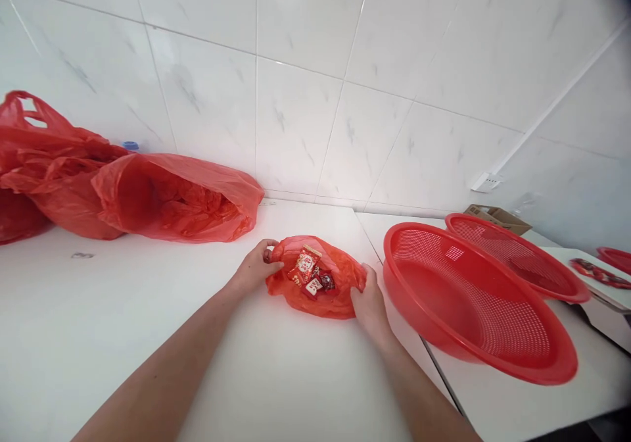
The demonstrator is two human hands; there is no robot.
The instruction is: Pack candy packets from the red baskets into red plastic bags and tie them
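A small red plastic bag (310, 305) sits on the white table in front of me, its mouth spread wide and facing up. Several wrapped candies (306, 263) in red, white and dark wrappers show inside it. My left hand (259, 268) pinches the bag's left rim between thumb and fingers. On the opposite side, my right hand (369, 302) grips the right rim, thumb inside the edge. The candies' lower parts are hidden by the folds and by one another.
Large red plastic bags (182, 198) lie at the left against the tiled wall (296, 120), one gaping open with crumpled red plastic inside. A red perforated basket (444, 297) stands close by my right hand, another basket (522, 251) behind it. Farther back is a cardboard box (500, 218).
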